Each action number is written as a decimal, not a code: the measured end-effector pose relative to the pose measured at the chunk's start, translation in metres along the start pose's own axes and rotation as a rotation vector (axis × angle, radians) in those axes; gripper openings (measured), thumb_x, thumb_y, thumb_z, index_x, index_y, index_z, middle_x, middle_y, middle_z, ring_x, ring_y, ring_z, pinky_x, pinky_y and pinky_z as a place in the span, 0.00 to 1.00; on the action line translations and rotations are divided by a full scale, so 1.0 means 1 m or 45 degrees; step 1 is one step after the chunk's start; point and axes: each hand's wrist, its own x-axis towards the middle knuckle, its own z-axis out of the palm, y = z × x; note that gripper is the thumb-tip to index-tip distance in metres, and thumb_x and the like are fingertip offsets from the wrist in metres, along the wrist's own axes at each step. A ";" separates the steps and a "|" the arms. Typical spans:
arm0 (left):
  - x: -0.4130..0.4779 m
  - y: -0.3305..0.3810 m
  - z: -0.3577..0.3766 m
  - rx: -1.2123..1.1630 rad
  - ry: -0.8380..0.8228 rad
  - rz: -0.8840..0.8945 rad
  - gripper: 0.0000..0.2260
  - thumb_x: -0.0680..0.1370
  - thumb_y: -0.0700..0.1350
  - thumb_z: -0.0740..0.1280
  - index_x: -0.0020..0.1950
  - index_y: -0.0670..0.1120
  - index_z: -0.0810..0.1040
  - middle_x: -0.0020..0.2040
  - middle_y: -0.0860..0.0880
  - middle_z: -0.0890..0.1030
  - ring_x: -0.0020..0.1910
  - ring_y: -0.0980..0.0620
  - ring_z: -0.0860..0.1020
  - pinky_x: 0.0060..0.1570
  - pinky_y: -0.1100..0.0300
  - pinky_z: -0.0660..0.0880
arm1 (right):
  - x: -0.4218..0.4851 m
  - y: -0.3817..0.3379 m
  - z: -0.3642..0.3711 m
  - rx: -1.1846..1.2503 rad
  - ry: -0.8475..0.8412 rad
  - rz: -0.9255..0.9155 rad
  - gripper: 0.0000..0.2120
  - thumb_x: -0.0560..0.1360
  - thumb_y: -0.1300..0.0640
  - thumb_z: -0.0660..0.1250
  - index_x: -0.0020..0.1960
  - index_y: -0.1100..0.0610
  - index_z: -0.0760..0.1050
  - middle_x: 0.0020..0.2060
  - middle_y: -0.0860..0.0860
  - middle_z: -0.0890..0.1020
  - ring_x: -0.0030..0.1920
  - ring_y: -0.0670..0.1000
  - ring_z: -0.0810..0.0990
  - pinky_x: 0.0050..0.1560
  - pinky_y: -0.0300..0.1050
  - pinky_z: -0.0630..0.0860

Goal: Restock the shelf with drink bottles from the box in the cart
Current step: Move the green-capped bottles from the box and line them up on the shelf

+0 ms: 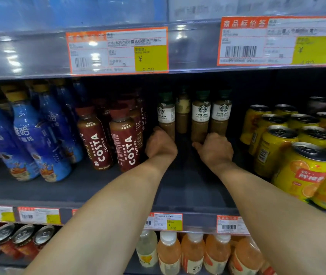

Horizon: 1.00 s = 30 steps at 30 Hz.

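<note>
Mid-frame, caffe latte bottles [201,116] stand at the back of the shelf [188,187]; Costa coffee bottles [126,139] left of them, juice cans [305,167] right, reaching nearer the front edge.

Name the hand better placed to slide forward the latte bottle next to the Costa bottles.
Left hand: its fingers curl round that latte bottle; the right hand is at two farther bottles.

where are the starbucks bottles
Head view, centre: the Starbucks latte bottles stand deep on the middle shelf, between Costa coffee bottles on their left and yellow orange-drink cans on their right.
</note>
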 end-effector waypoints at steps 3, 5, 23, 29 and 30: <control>0.006 0.002 0.003 0.020 0.025 -0.018 0.21 0.79 0.49 0.67 0.69 0.42 0.67 0.65 0.41 0.76 0.65 0.40 0.74 0.58 0.47 0.73 | -0.001 0.000 -0.001 -0.004 -0.006 -0.021 0.19 0.74 0.41 0.70 0.53 0.56 0.78 0.51 0.58 0.82 0.52 0.61 0.81 0.47 0.49 0.76; 0.009 0.002 0.005 0.031 0.036 -0.017 0.22 0.79 0.50 0.67 0.69 0.42 0.66 0.65 0.41 0.76 0.65 0.41 0.74 0.58 0.47 0.72 | -0.001 0.000 -0.001 -0.020 -0.001 -0.042 0.19 0.74 0.41 0.70 0.53 0.56 0.77 0.52 0.58 0.81 0.54 0.62 0.80 0.49 0.50 0.76; 0.003 -0.004 -0.004 -0.047 -0.072 0.020 0.26 0.77 0.49 0.71 0.70 0.39 0.66 0.67 0.39 0.74 0.66 0.41 0.74 0.61 0.51 0.74 | 0.009 -0.005 0.004 -0.077 0.042 0.065 0.23 0.76 0.37 0.64 0.56 0.56 0.76 0.55 0.58 0.80 0.56 0.61 0.79 0.44 0.48 0.68; -0.038 -0.022 -0.022 0.006 -0.221 0.222 0.25 0.76 0.49 0.71 0.70 0.43 0.69 0.65 0.43 0.77 0.64 0.43 0.76 0.61 0.53 0.74 | -0.009 -0.008 -0.010 -0.018 -0.145 0.030 0.22 0.75 0.38 0.66 0.56 0.56 0.76 0.55 0.58 0.81 0.56 0.61 0.80 0.49 0.48 0.75; -0.047 -0.026 -0.027 0.018 -0.250 0.272 0.25 0.76 0.50 0.71 0.70 0.45 0.70 0.64 0.44 0.78 0.63 0.43 0.77 0.60 0.53 0.75 | -0.017 -0.009 -0.014 -0.006 -0.191 0.005 0.22 0.75 0.39 0.67 0.57 0.56 0.77 0.56 0.58 0.81 0.56 0.60 0.80 0.50 0.47 0.75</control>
